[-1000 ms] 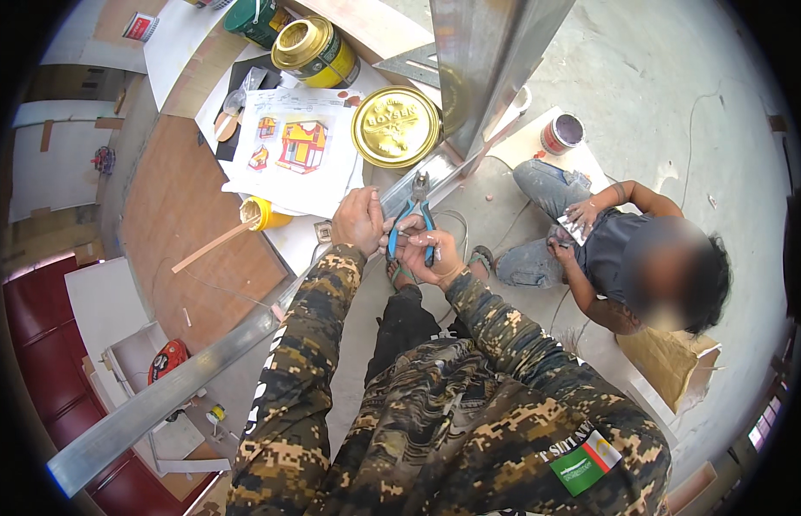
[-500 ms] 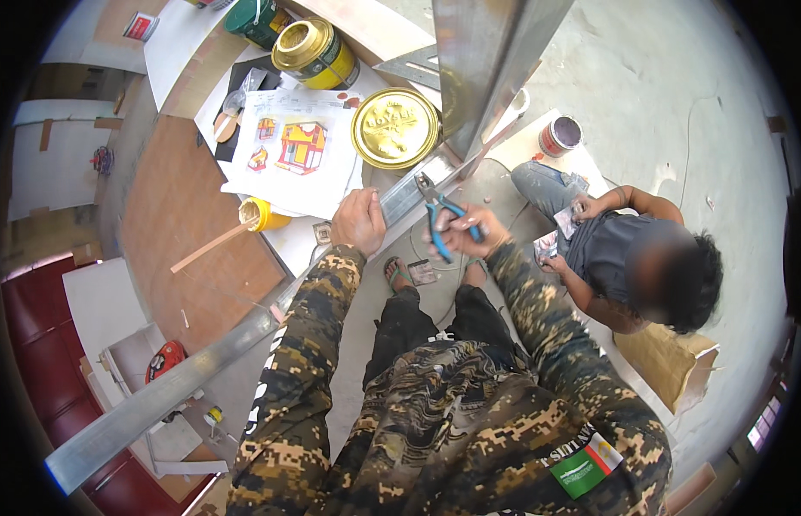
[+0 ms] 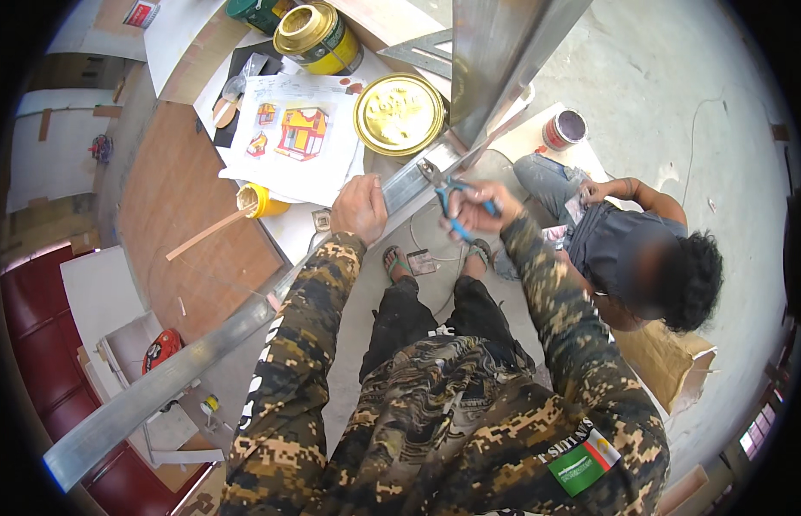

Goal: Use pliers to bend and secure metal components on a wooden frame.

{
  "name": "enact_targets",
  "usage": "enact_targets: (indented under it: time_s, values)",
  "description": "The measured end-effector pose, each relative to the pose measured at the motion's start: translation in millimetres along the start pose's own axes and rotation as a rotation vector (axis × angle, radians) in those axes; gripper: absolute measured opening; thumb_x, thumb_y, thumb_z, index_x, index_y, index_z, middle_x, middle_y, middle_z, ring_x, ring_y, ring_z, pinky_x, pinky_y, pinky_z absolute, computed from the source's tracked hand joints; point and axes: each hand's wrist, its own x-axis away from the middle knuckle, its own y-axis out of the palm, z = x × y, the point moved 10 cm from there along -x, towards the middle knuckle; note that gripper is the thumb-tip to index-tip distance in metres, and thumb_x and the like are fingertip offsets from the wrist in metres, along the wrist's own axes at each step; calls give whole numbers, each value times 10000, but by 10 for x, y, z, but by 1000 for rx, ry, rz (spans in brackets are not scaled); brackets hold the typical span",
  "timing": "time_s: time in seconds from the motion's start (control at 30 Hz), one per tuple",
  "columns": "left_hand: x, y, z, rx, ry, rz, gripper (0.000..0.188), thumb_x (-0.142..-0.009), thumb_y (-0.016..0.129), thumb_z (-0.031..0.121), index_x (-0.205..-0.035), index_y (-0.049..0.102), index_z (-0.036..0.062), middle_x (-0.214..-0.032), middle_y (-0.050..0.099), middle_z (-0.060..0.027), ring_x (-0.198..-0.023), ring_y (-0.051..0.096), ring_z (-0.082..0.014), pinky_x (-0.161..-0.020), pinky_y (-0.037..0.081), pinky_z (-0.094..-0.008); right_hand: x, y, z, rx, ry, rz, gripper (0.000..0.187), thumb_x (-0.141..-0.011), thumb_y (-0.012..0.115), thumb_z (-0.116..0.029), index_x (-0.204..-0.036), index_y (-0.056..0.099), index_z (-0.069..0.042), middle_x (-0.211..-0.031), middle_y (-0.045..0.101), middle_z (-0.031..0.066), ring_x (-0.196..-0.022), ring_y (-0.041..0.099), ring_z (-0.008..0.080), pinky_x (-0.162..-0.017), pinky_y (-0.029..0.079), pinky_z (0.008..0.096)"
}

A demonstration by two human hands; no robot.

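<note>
My left hand point(image 3: 360, 209) is closed over the edge of a long metal channel point(image 3: 411, 184), which slants from the lower left up to the middle. In my right hand point(image 3: 485, 206) is a pair of blue-handled cutting pliers point(image 3: 443, 194). Their jaws point up and left, resting on or just over the channel close to where it meets a second metal channel point(image 3: 495, 69) running toward the top. From this view I cannot tell whether the jaws bite on the metal. The fingers of my right hand partly cover the handles.
A gold-lidded can point(image 3: 399, 116), an open paint can point(image 3: 319, 39) and printed drawings point(image 3: 289, 129) are on the white surface ahead. A yellow pot point(image 3: 264, 201) has a wooden stick across it. At right a co-worker point(image 3: 633, 232) sits low beside a red-labelled can point(image 3: 565, 131).
My right hand and the pliers have shifted slightly right. My left hand keeps its place on the channel. The co-worker's hands have moved a little.
</note>
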Motion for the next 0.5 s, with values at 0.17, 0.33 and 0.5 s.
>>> enact_targets:
  time_s: [0.17,0.33,0.5]
  values:
    - [37,-7,-114,-12,-53,-18,147,-999,536,136,-1018,648,43,-897,651,-169,-869,644,-389,-788,518,-476,-61,54,240,90,39,-24,388,-873,673,-278,-1059,657,62,-1134,636,275,-1087,648,432,-917,554,549]
    - [34,-42,-40,-4,-35,-30,153,-1005,529,141,-1021,651,50,-893,649,-165,-857,645,-390,-775,519,-481,-439,577,731,-100,-305,225,337,-836,647,-174,-1120,650,7,-1161,668,210,-1081,672,401,-1002,507,550]
    - [43,-33,-100,-14,-66,-45,156,-1002,538,146,-1020,653,42,-889,648,-169,-858,647,-390,-774,520,-484,-498,537,721,-177,-454,153,366,-764,596,-131,-1101,649,1,-1153,664,205,-1048,669,388,-986,511,533]
